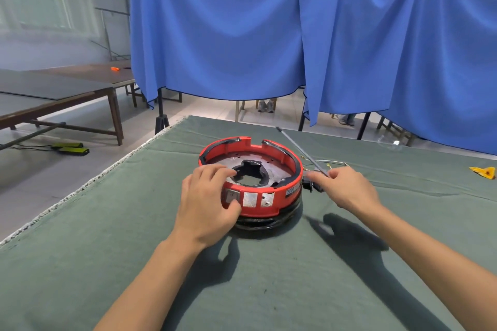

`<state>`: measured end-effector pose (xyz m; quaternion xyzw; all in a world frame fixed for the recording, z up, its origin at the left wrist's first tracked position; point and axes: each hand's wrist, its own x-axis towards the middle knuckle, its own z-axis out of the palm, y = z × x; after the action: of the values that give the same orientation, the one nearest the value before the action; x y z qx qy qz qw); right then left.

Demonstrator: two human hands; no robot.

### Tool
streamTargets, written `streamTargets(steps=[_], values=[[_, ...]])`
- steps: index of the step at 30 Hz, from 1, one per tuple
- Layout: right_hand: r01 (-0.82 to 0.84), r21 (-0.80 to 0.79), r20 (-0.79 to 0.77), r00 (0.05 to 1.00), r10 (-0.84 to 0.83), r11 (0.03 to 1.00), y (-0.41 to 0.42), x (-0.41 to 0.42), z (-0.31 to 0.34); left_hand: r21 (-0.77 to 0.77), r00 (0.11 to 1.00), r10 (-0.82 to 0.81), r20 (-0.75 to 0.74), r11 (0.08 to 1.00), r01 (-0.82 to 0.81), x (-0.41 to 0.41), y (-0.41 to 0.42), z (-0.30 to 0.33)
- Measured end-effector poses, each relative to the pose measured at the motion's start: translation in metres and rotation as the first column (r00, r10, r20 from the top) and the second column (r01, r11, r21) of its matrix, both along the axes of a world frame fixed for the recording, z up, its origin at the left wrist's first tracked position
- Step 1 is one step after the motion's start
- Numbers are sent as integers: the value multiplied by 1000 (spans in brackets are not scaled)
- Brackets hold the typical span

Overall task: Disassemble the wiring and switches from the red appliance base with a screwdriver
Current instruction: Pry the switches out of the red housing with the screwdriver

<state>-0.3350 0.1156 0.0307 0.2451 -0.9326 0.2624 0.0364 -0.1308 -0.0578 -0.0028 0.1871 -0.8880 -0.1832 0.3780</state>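
Red appliance base (269,196), a round open ring with a grey switch (233,195) in its front wall, sits near the middle of a green-covered table (134,263). A person's left hand (207,207) grips its near-left rim, fingers curled over the top and thumb by the switch. Just beside its right side, the right hand (347,191) pinches a screwdriver (301,150) whose shaft angles up toward the far edge, with loose wires (332,162) close by.

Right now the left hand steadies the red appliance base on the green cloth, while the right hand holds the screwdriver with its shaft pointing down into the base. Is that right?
Not quite. The head view shows the screwdriver in the right hand beside the red appliance base, its shaft angled up and away, not into it. The left hand does steady the base on the green cloth.
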Motion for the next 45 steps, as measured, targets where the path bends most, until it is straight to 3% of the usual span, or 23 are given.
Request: streamTargets(steps=[5, 10, 14, 22, 32, 45], values=[[-129, 15, -180, 975, 130, 991, 4, 33, 10, -11, 990, -25, 137, 1000, 26, 5, -15, -4], [-200, 54, -323, 924, 207, 978, 12, 48, 5, -102, 989, 106, 102, 990, -95, 1, 3, -5], [-130, 190, -446, 871, 204, 973, 24, 45, -2, -143, 989, 140, 46, 981, -132, 0, 9, -8], [3, 323, -509, 844, 171, 946, 36, 41, -7, -140, 989, 41, 139, 990, -21, -4, 12, -10], [27, 274, -500, 858, 118, 961, 40, 34, -14, -150, 983, 135, 125, 982, -116, -10, 23, -12], [114, 321, -520, 851, 75, 940, 40, 41, -11, -184, 948, 303, 96, 942, -282, -18, 43, -11]])
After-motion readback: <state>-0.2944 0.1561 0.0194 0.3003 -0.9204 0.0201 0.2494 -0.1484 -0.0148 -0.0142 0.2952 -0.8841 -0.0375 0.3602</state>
